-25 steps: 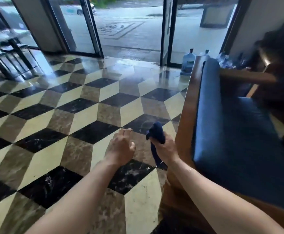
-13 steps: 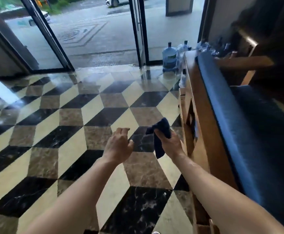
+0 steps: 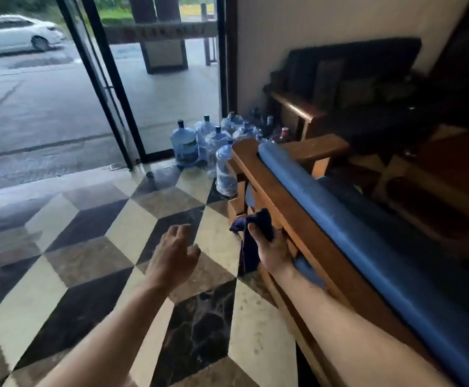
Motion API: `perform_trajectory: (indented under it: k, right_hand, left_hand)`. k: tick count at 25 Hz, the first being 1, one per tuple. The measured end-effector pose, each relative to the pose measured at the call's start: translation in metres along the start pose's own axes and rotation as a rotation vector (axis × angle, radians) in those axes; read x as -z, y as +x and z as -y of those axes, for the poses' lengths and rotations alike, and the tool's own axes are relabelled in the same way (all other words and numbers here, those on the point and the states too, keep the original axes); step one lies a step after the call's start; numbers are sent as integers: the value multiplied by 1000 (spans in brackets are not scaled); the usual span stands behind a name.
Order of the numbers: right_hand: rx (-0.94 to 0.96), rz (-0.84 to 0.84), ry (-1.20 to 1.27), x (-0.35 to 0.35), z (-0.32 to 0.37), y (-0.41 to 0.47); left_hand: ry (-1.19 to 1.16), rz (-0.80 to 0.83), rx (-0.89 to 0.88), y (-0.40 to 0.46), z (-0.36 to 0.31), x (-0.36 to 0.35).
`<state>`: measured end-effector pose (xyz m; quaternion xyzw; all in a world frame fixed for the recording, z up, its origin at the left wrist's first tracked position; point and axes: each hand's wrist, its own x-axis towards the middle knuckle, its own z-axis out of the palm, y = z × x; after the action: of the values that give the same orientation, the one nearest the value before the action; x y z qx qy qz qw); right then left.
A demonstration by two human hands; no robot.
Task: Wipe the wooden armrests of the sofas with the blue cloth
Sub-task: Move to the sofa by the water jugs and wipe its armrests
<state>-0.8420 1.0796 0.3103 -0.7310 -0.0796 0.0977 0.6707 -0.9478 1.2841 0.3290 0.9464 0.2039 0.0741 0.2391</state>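
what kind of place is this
Probably a lobby or waiting area of a public building: a polished chequered marble floor, glass entrance doors opening onto a driveway, wooden-framed sofas with blue cushions, and large clear water-dispenser bottles stacked by the door.

Two hands (image 3: pixel 171 255) (image 3: pixel 272 247), one blue cloth (image 3: pixel 251 241), two sofas (image 3: pixel 311 219) (image 3: pixel 367 107), about seven water jugs (image 3: pixel 184 145), one car (image 3: pixel 15 33)

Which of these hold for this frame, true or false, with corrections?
1. The right hand grips the blue cloth. True.
2. The left hand holds a water bottle. False: it holds nothing, fingers loose over the floor.
3. Water jugs stand by the glass door. True.
4. The cloth lies on the far armrest. False: it is in the right hand beside the sofa's wooden back rail.
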Motion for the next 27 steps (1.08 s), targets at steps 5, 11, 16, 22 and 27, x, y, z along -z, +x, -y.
perform_trajectory:
  k: [5,11,16,22,27]
  right_hand:
    - [-84,-199,-65,-54,27,120]
    - [-117,-278,-140,-112,-5,320]
    - [-172,-314,-118,-165,-20,490]
    - [-220,-426,-186,-203,-14,665]
    - [-291,-680,-230,-225,-33,774]
  left_hand:
    - [82,65,-168,167,38,34]
    - [58,151,-329,393,46,9]
    - [98,219,-328,571,62,-3]
    - [16,231,-408,781,79,-29]
    - [-11,347,-571,944,77,-74]
